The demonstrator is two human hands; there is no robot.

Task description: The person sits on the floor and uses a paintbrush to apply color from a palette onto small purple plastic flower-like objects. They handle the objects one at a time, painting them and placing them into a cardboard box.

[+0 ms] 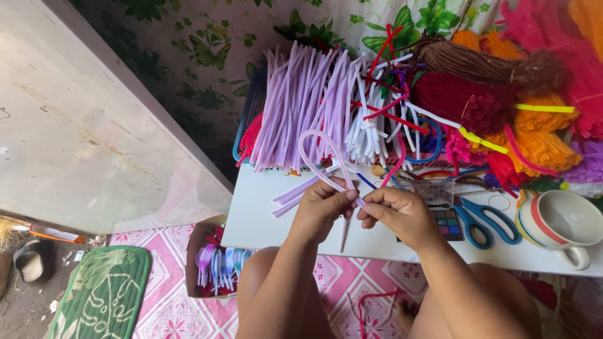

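Observation:
My left hand and my right hand meet over the front of a small white table. Together they pinch a lilac pipe cleaner bent into a loop that rises above the fingers; its tails hang down below my hands. Just behind the loop lies a big bundle of lilac pipe cleaners and a bunch of white ones. A few loose lilac stems rest on the table left of my left hand.
Blue-handled scissors, a small colour palette and a striped white mug sit to the right. Heaps of red, orange, brown and pink pipe cleaners fill the back. A cardboard box and green mat lie on the floor.

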